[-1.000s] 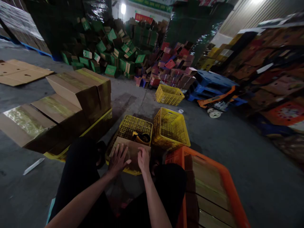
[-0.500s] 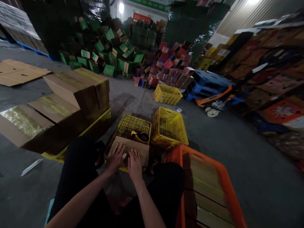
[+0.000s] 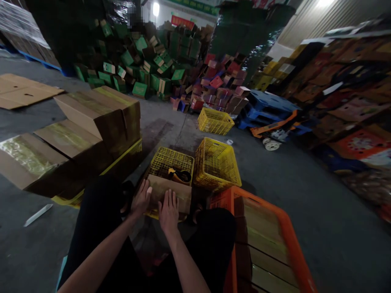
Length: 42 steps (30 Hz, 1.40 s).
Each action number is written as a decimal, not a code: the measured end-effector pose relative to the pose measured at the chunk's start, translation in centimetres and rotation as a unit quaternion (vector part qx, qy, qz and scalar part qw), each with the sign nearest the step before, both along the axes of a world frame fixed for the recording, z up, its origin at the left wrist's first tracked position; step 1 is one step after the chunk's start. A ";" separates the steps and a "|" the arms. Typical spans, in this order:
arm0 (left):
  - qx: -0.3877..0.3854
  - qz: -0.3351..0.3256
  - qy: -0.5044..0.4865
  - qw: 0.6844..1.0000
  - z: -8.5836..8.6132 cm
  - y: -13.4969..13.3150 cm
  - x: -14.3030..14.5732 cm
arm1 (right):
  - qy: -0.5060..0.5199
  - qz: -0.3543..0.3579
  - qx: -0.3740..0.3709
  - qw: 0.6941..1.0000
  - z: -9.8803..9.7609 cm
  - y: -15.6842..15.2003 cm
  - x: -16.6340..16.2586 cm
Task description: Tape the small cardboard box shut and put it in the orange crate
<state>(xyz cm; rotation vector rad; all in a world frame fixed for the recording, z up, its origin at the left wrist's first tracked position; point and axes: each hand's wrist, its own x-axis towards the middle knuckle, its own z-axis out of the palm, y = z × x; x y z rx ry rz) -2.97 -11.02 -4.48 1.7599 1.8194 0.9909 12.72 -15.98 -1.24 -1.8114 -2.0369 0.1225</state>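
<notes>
A small brown cardboard box lies on an upturned yellow plastic crate between my knees, with shiny tape along its face. My left hand rests at the box's left end, its fingers stretched out and the thumb along the edge. Flat on the front of the box, fingers extended, is my right hand. Just behind the box sits a yellow and black tape dispenser on the crate.
At left, large taped cartons fill a yellow crate. An orange crate of cartons stands by my right knee. Ahead are an open yellow crate, another yellow crate, a pallet jack and piled green boxes.
My left hand has slid left, from the top of the box to its left end. My right hand has shifted slightly left and down across the face. The box stays in place.
</notes>
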 end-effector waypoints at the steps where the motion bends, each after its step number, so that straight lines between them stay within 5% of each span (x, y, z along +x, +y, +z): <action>1: -0.014 0.002 -0.017 1.000 0.1 0.1 0.0 | 0.001 0.009 -0.007 1.000 0.1 0.2 -0.6; 11: -0.059 -0.015 -0.060 0.996 0.6 -0.1 -0.6 | 0.028 0.105 -0.050 0.993 0.8 3.4 -4.2; 26: -0.087 -0.033 0.000 0.996 1.1 -1.1 -0.2 | 0.001 -0.117 0.007 0.993 -0.1 0.7 4.7; 34: -0.094 -0.035 -0.016 0.995 0.9 -0.8 -0.1 | 0.139 -0.170 0.035 0.975 -1.7 1.4 7.2; 42: -0.083 -0.025 0.002 0.996 1.0 -1.0 0.3 | 0.253 -0.221 -0.049 0.941 -1.6 2.4 9.3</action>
